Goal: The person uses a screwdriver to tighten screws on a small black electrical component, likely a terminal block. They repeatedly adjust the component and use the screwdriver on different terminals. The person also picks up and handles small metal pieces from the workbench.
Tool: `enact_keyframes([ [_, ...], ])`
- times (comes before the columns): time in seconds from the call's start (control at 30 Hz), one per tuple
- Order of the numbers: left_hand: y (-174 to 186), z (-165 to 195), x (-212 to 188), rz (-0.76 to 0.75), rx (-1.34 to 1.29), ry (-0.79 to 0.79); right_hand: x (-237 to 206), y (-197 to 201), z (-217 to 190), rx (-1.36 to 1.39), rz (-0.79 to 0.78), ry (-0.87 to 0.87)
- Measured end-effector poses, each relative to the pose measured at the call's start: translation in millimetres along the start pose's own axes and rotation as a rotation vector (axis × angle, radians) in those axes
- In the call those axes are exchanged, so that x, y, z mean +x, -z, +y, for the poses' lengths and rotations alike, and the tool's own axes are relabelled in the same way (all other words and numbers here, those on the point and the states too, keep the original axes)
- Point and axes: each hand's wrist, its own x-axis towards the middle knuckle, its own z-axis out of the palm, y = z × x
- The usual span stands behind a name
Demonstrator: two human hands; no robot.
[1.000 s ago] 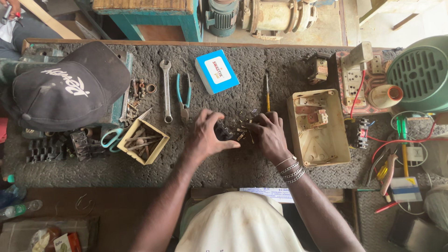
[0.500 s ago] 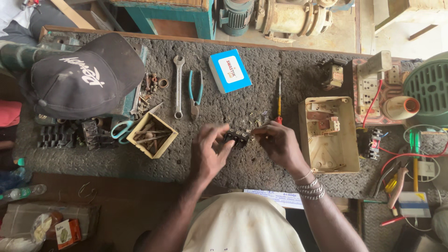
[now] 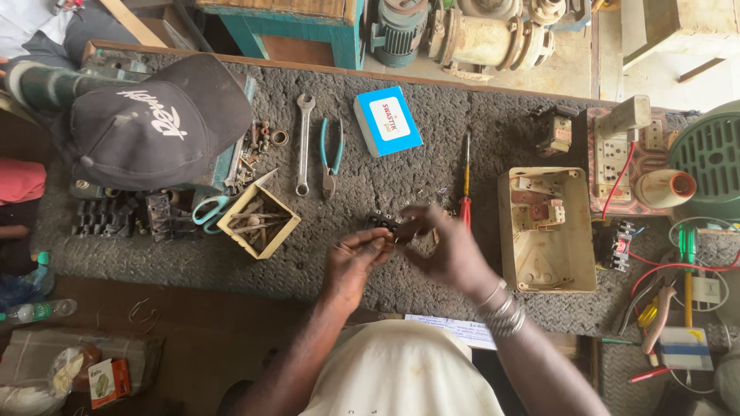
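At the bench's left a black cap lies over clutter, beside an open cardboard box of nails, a spanner and blue-handled pliers, all within arm's reach. The left hand comes in with bent wrist, fingers pinched together on one end of a small dark electrical part, lifted just above the mat in front of the chest, probably so both hands can work it. The right hand curls over the other end; it is blurred, so I cannot tell its exact grip. Rightward lie a red screwdriver and a beige switch housing.
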Motion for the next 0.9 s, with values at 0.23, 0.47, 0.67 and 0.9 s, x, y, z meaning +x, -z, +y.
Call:
enact_keyframes([
  [0.23,22,-12,5,0.081,0.344,0.115,46,2,37,-0.404,-0.464,0.114],
  [0.47,33,-20,1,0.046,0.088,0.117,54,-23,62,-0.224,-0.487,0.379],
  [0.67,33,-13,-1,0.109,0.034,0.145,54,-27,51,-0.218,-0.523,0.271],
  [0.9,25,-2,8,0.154,0.062,0.113,78,-19,37,-0.586,-0.207,0.168],
])
